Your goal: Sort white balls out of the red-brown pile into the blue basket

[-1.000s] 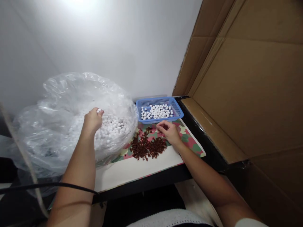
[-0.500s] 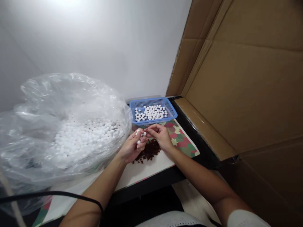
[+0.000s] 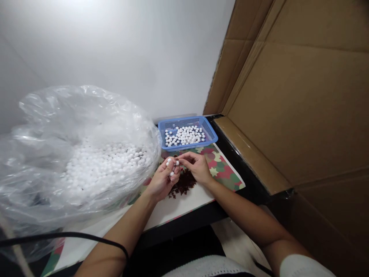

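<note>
My left hand is cupped over the table, closed around a few small white beads. My right hand meets it from the right, fingertips pinched at one of those beads; whether a small dark piece is in the pinch I cannot make out. Beneath both hands lies a heap of small dark red pieces on a camouflage-patterned sheet. A large clear plastic bag full of white beads sits to the left. Behind the hands, a blue basket holds several white beads.
A big brown cardboard sheet walls off the right side. The black table edge runs below the hands. A black cable crosses my left forearm. A white wall stands behind.
My left hand left the bag with white beads and came to the middle. My right hand rose from the red pieces to meet it. Over the last half second both barely moved.
</note>
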`<state>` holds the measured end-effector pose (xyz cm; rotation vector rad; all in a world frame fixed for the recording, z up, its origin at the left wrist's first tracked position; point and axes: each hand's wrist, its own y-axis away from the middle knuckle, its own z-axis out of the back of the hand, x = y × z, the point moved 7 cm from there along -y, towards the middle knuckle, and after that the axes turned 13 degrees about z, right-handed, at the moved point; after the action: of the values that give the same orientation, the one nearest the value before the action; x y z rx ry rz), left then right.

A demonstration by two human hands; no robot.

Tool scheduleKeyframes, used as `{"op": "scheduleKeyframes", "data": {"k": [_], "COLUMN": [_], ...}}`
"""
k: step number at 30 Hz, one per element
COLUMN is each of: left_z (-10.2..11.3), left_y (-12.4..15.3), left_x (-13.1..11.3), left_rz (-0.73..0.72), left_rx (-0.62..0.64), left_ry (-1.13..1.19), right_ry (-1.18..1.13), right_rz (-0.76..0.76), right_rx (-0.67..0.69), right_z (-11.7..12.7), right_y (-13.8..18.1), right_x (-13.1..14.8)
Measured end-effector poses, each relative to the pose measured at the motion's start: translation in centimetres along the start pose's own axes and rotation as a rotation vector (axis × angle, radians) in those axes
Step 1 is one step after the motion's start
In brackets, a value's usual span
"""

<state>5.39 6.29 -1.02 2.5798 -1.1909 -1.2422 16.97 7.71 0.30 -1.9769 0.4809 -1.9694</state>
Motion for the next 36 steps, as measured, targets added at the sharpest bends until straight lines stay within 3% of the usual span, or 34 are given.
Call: {"op": "scheduleKeyframes", "data": {"k": [10,19,24,36], "left_z": [0.2,0.6,0.6,0.2], "left_y": [0.3,0.5,0.6,0.8], "left_x": [-0.1,-0.5,-0.4,-0.6], "left_rz": [0.014,-0.002,-0.007,-0.019], "left_rx": [-0.027,-0.096,-0.098,-0.081], "left_ry": [-0.018,-0.084,-0.119,-0.16], "right_ry": [0.107,0.036,0.125,0.101], "right_rz": [0.082,0.043,0.066,0.046], "right_rx": [0.083,0.126,0.105,0.172], "right_z": [0.0,-0.8,-0.7,-1.1], "right_y": [0.0,0.5,0.3,0.3], "right_x": [0.9,0.3,0.5,0.8]}}
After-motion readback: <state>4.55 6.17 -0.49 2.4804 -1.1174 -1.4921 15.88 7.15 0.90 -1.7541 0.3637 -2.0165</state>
